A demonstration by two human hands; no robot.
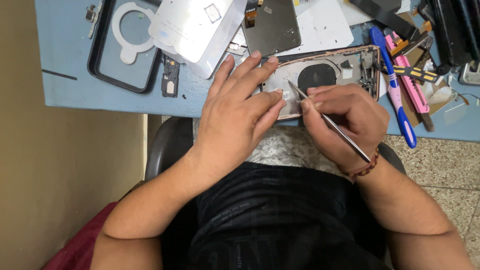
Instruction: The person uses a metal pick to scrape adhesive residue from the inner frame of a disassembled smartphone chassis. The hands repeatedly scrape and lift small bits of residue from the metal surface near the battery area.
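We are picking at the inside of the open phone shell (330, 75), which lies at the near edge of the blue counter (70, 85): our left hand (240, 110) presses flat on it with fingers spread, and our right hand (345, 120) has its grip pinched on thin metal tweezers (327, 122), tips on a tiny part. The next move likely needs a slow, gentle lift. A blue screwdriver (397, 100), a pink cutter (410, 82), a dark screen (272, 25) and a black case (122, 47) crowd close, but nothing blocks the tips.
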